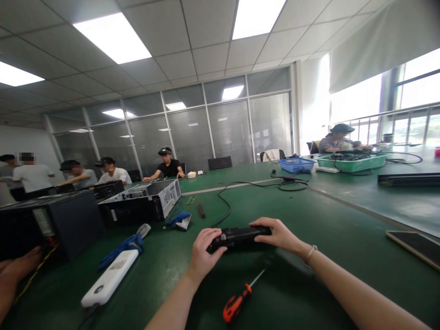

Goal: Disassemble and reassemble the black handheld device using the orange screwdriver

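Note:
A long black plastic device (238,237) is held level just above the green table, one end in each hand; its exact kind does not show. My left hand (203,256) grips its left end, with thumb in front and fingers over the top. Around the right end closes my right hand (279,236), thumb below and fingers on top. A black cable (225,201) runs from behind the device's left end across the table. Below the hands lies a screwdriver (238,302) with an orange and black handle, its shaft pointing up and right.
At left are a white power strip (112,277), blue gloves (177,221), an opened computer case (137,201) and a dark case (75,220). Another person's hand (20,266) is at far left. Blue (296,165) and green baskets (354,164) stand farther back; a phone-like slab (415,247) lies right.

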A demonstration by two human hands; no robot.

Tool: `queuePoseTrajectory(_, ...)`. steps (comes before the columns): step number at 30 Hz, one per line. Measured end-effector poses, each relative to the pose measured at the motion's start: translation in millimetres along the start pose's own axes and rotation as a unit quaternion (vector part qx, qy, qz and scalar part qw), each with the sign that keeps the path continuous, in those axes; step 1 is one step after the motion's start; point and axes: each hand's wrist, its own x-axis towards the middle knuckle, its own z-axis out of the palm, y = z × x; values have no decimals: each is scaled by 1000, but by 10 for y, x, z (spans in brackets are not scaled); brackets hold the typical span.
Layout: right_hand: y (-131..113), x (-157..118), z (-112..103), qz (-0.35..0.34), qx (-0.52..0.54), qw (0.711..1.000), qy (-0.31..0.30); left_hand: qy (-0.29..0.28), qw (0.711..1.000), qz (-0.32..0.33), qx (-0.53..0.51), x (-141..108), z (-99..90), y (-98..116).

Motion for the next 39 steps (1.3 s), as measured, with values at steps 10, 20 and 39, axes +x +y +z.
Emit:
queuePoseTrajectory(10, 99, 39, 33, 5, -23, 999, 37, -3, 1000, -17, 24, 14, 109, -111)
queuePoseTrajectory(20, 368, 33, 98, 31, -47, 998, 30, -72, 993, -91, 31, -49, 136, -281)
queuePoseTrajectory(39, 451, -6, 221, -12, -114, 993, 6, -119, 988, -97, 13, -81, 199, -359)
